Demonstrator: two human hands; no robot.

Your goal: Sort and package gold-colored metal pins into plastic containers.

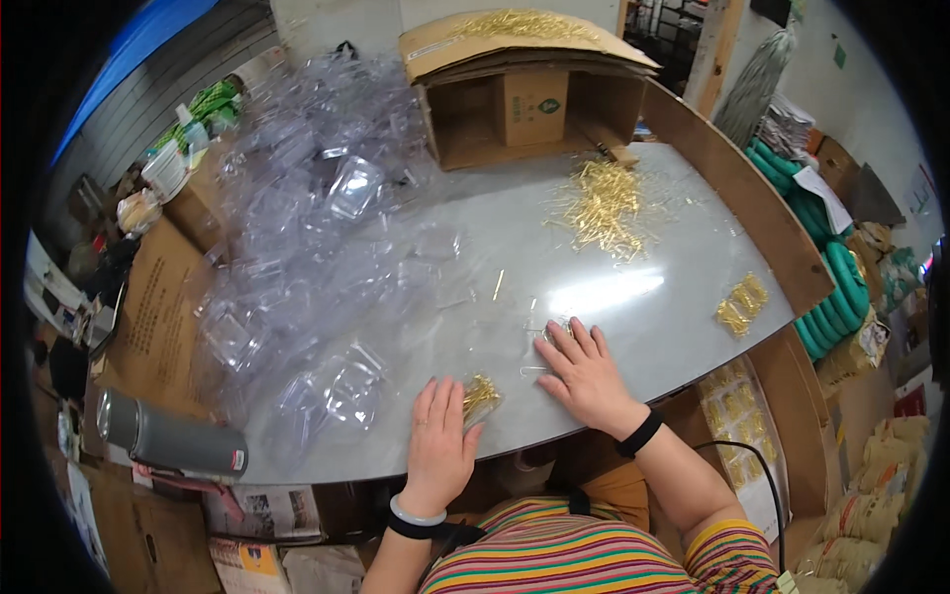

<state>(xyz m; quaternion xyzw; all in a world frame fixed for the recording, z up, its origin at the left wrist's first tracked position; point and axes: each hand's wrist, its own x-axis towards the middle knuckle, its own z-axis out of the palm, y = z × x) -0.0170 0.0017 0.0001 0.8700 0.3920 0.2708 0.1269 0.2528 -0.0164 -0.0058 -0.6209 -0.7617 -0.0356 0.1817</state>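
My left hand [439, 441] lies near the table's front edge with its fingers stretched out. Right beside its index finger and thumb is a small clear plastic box [481, 398] with gold hooks in it; whether the hand touches it I cannot tell. Farther right, my right hand [589, 381] rests palm down, fingers spread, its fingertips over a few thin metal hooks [535, 372] on the grey tabletop [495, 337]. A single gold hook [498, 285] lies beyond the hands. A loose heap of gold hooks [606, 208] sits farther back.
Clear plastic boxes [327, 218] pile high on the left. A grey bottle [173, 436] lies at the front left. An open cardboard box [465, 124] stands at the back, with hooks on top. Bundled gold hooks [742, 305] lie at right, near a cardboard wall [742, 188].
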